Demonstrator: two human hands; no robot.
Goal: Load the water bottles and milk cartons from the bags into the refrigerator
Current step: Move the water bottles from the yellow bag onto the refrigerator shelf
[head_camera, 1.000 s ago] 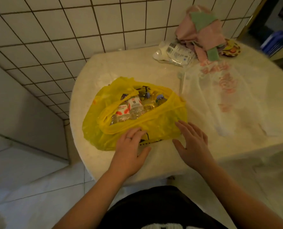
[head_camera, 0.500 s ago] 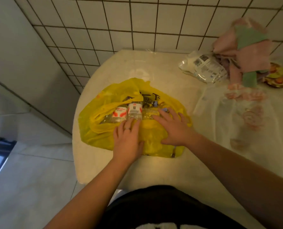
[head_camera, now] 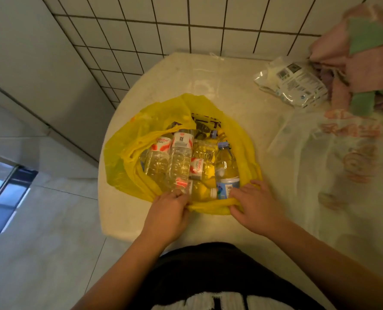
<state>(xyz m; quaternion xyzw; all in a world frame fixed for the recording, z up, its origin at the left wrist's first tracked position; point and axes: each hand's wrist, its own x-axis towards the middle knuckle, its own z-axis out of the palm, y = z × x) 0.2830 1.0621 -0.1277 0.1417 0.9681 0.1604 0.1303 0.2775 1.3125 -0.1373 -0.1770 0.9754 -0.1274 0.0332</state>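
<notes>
While left hand [head_camera: 170, 209] and right hand [head_camera: 254, 205] grip the yellow bag [head_camera: 121, 159] rim near the counter [head_camera: 186, 74] front edge, water bottles [head_camera: 179, 157] lie just beyond, long axes pointing away.

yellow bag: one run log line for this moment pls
left hand: grips yellow bag near rim | right hand: grips same rim | water bottles: lying inside open bag

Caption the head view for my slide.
Left hand and right hand grip the near rim of the yellow bag, open over water bottles, on the pale table.
</notes>
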